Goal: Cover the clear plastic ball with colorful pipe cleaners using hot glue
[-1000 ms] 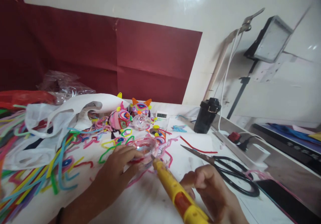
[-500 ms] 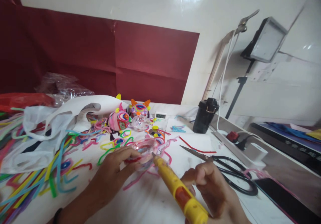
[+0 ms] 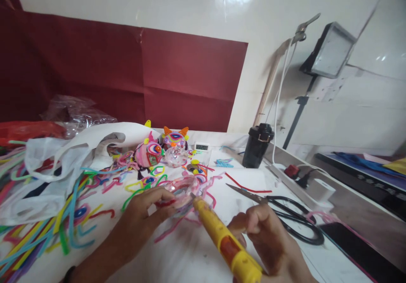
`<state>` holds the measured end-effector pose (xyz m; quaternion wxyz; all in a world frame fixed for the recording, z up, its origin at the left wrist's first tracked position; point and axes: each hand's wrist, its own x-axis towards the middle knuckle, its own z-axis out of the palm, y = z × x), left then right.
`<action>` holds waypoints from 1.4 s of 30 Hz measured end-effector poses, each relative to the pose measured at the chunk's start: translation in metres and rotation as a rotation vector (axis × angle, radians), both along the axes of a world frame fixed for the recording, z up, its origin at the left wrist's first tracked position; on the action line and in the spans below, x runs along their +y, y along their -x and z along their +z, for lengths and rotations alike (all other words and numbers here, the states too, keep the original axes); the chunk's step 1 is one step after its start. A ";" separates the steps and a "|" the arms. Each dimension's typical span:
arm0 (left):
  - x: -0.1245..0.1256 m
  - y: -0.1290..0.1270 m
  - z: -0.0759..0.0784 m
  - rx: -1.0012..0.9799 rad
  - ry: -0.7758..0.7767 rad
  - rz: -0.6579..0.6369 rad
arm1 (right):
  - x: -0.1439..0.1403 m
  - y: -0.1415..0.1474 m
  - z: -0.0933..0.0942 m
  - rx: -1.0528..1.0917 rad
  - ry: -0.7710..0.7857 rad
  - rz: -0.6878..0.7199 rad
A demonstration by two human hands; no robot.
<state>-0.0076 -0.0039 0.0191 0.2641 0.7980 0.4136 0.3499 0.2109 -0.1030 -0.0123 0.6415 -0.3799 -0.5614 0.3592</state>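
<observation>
My left hand [image 3: 142, 219] pinches the near left edge of a clear plastic shell [image 3: 180, 188] with pink and red fuzzy strips on it. Several pink pipe cleaners [image 3: 169, 229] stick out around the shell. In my right hand [image 3: 269, 240] is a yellow hot glue gun [image 3: 218, 236], its handle mostly hidden from view. The gun's metal tip is at the near right rim of the shell; whether it touches cannot be made out. Just beyond stand two round owl-like figures, one pink [image 3: 148, 154] and one with orange ears [image 3: 175, 138], beside another clear shell [image 3: 176, 156].
Pipe cleaners [image 3: 34, 243] in many colours pile up at the left, near a white bag [image 3: 44, 190]. Black-handled scissors [image 3: 285, 213] lie open beside my right hand. A black bottle [image 3: 257, 145], a power strip [image 3: 293, 181] and a phone [image 3: 358, 249] are at the right.
The view has shifted slightly, so the surroundings sit a little further left. My hands, the shell and the glue gun keep nearly the same positions relative to each other.
</observation>
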 end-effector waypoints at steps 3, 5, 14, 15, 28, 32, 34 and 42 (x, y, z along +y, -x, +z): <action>0.000 -0.001 0.001 0.007 0.004 -0.020 | 0.000 -0.001 -0.002 -0.021 -0.026 0.028; -0.001 -0.001 0.001 -0.004 -0.013 -0.021 | 0.001 -0.003 -0.004 -0.025 -0.032 0.054; 0.000 -0.001 -0.004 -0.024 -0.064 -0.043 | 0.004 -0.008 -0.010 -0.019 -0.068 0.155; 0.000 -0.002 -0.004 -0.019 -0.066 -0.044 | 0.004 -0.008 -0.010 -0.022 -0.070 0.159; -0.004 -0.004 -0.002 0.011 -0.114 -0.020 | 0.000 -0.003 -0.009 -0.037 -0.072 0.151; -0.004 -0.005 -0.001 -0.003 -0.132 -0.028 | 0.000 0.001 -0.008 -0.045 -0.088 0.132; -0.004 -0.006 -0.002 -0.011 -0.139 -0.037 | 0.000 0.003 -0.009 -0.041 -0.093 0.136; -0.006 -0.006 -0.004 -0.007 -0.146 -0.059 | -0.002 0.005 -0.005 -0.060 -0.064 0.150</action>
